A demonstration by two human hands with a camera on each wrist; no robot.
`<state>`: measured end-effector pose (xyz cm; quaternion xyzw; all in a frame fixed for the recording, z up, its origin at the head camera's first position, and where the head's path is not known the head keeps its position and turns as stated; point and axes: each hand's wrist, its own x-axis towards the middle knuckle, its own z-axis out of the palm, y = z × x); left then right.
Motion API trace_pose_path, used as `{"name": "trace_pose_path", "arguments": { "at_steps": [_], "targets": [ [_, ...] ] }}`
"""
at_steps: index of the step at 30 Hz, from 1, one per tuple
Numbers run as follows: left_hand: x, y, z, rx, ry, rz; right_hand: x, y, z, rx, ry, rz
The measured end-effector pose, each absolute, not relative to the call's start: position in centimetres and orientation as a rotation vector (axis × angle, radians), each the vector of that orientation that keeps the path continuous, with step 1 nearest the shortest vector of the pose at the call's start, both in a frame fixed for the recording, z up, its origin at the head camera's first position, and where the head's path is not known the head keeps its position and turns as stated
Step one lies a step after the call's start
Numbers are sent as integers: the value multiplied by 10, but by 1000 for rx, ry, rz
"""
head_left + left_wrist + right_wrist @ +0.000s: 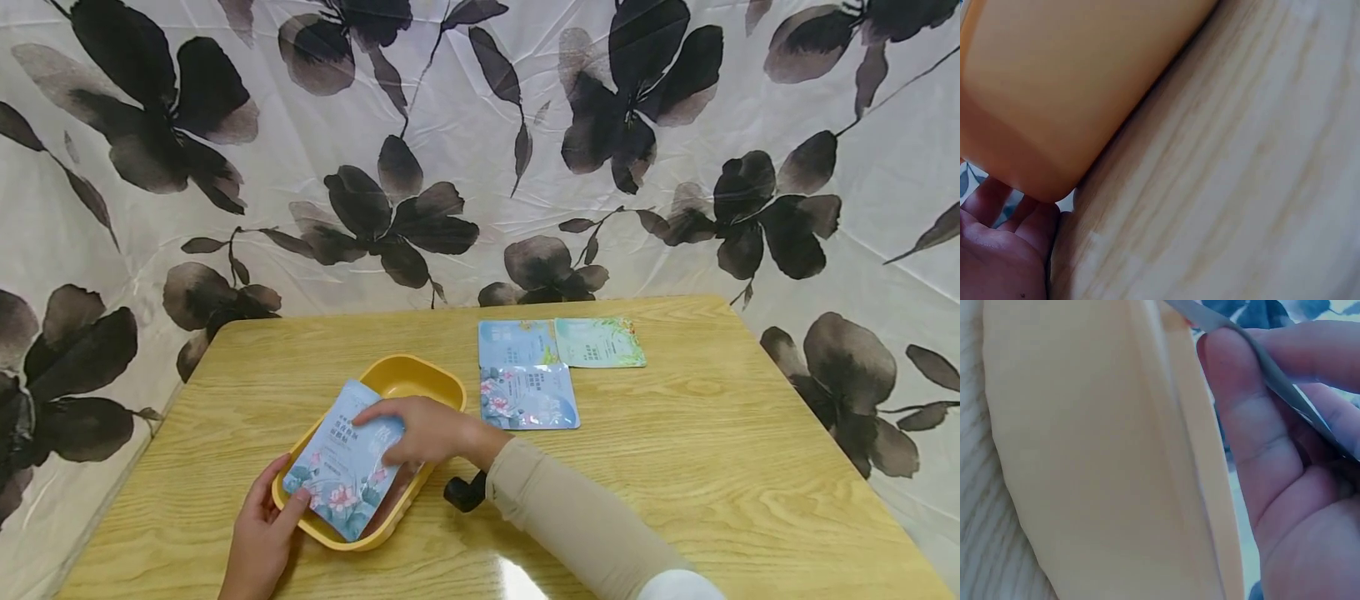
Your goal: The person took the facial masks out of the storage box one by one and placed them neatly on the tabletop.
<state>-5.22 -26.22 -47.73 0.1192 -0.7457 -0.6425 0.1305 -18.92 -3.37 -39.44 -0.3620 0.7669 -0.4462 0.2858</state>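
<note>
A blue sachet (341,467) printed with pink lotus flowers lies tilted over a yellow plastic basket (459,392) in the head view. My right hand (431,429) pinches it by its right side; in the right wrist view the sachet's thin edge (1282,384) runs between thumb and fingers, beside the basket's outer wall (1091,450). At the basket's near left corner, my left hand (262,521) grips the rim, thumb on top. In the left wrist view its fingers curl under the corner of the basket (1072,94). The sachet hides most of the basket's inside.
Three sachets lie flat toward the table's back: a blue one (513,342), a green one (600,342) beside it, and a lotus-printed one (528,396) in front. A black device (465,493) sits by the right wrist. A flowered cloth (525,208) hangs behind the wooden table (712,425).
</note>
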Motion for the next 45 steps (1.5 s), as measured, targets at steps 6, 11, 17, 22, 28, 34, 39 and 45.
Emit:
{"name": "trace_pose_path", "arguments": {
  "at_steps": [6,11,17,22,28,34,39,45],
  "targets": [
    [-53,-263,-479,286,-2128,-1875,-193,-20,-396,-958,2063,-1317],
    [-52,-264,-481,235,-2106,-1869,-195,-5,-396,-898,2125,-1383],
    [-52,-264,-481,241,-2099,-1878,-198,16,-395,-824,2145,-1548],
    [-52,-266,-483,185,-2066,-1908,-203,38,-397,-775,2191,-1653],
    [-52,-266,-484,168,-2053,-1927,-210,62,-400,-686,2192,-1753],
    [-52,-266,-484,167,-2033,-1954,-214,81,-404,-618,2083,-1905],
    [-52,-265,-484,166,-2027,-1957,-216,97,-406,-548,2083,-1968],
    [-52,-265,-484,168,-2022,-1960,-219,120,-411,-461,2162,-1986]
  ]
}}
